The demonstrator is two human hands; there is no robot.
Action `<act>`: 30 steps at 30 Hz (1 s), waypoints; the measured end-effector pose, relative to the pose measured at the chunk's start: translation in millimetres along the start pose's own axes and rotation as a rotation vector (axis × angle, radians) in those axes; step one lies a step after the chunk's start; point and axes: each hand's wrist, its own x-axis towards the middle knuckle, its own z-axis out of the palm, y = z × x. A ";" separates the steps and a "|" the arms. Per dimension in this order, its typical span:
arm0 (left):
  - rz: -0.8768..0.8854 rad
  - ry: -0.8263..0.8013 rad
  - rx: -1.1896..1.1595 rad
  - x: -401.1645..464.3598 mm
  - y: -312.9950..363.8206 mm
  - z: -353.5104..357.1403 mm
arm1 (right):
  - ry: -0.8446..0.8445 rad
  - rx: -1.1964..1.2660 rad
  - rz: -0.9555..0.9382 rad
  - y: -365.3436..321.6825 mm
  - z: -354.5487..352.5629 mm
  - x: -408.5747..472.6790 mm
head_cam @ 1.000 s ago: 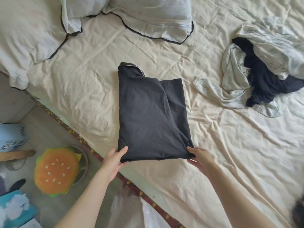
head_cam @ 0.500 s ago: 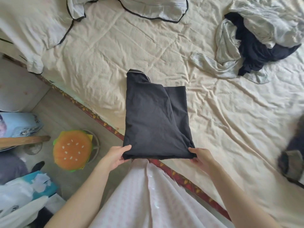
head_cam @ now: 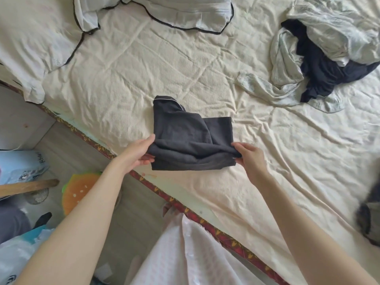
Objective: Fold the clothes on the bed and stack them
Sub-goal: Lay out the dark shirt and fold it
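Observation:
A black garment (head_cam: 191,136) with thin white piping lies near the bed's near edge, its near end lifted and curled over toward the far end. My left hand (head_cam: 138,152) pinches its left corner and my right hand (head_cam: 249,156) pinches its right corner, both holding the raised fold. At the far right a loose pile of pale patterned clothes (head_cam: 287,64) lies tangled with a dark navy garment (head_cam: 320,64). The cream bed sheet (head_cam: 144,75) is wrinkled under everything.
Two pillows with black piping (head_cam: 37,38) (head_cam: 185,11) lie along the head of the bed. A dark bundle (head_cam: 370,219) sits at the right edge. On the floor to the left stand a burger-shaped cushion (head_cam: 80,192) and a wooden handle (head_cam: 28,187).
Both hands have lifted the garment's near edge and carried it away from me, folding it over; the garment now looks about half as long. The camera view has shifted.

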 end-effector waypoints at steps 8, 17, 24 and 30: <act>0.277 0.109 0.240 45.3 -0.7 -1.0 | -0.201 -0.434 -0.118 -5.6 2.8 62.7; 0.360 0.205 0.000 80.1 23.3 5.7 | 0.036 -0.339 -0.142 -28.0 23.1 113.2; 0.353 0.479 0.196 142.2 42.8 19.8 | 0.124 -0.418 -0.153 -36.6 49.0 165.9; 0.433 0.759 0.415 149.9 38.3 42.1 | 0.334 -0.930 -0.474 -16.6 61.8 156.4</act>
